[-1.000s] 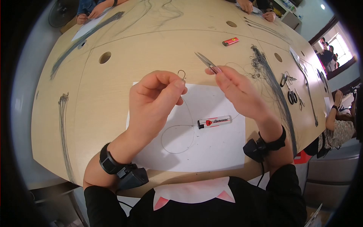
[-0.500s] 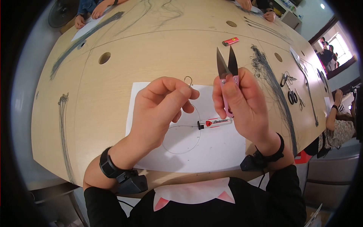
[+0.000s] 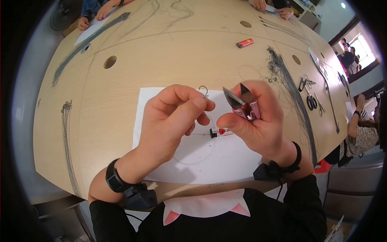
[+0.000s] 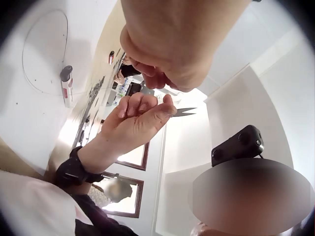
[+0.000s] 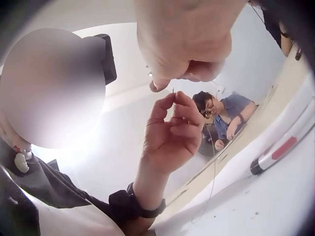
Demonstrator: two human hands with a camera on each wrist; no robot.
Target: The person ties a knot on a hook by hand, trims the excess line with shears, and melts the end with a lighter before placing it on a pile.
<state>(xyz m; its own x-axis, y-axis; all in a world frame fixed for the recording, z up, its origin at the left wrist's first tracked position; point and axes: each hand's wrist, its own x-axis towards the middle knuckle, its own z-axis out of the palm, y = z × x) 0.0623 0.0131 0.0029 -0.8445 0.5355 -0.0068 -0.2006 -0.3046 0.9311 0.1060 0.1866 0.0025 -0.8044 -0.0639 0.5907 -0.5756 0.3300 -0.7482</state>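
In the head view my left hand (image 3: 171,121) pinches a thin dark wire between thumb and forefinger. A small loop (image 3: 207,91) of the wire stands up above the fingertips. My right hand (image 3: 262,123) holds thread snips with pink handles, its fingers curled round them. The snips' two blades (image 3: 232,99) stand apart and point up and left, beside the left fingertips. From the left hand a fine line (image 3: 193,163) curves over white paper (image 3: 234,171). On the paper lies a white tube with a black end (image 3: 219,132), partly hidden by the right hand.
A red lighter (image 3: 245,43) lies farther back on the table. Dark strand bundles lie to the left (image 3: 67,137) and right (image 3: 296,101). Black-handled scissors (image 3: 311,103) rest at the right. Other people's hands (image 3: 105,10) are at the far edge.
My right hand has turned the snips upright, then tipped them left and lowered them; their blades went from together to apart. My left hand moved slightly right, still pinching the wire.
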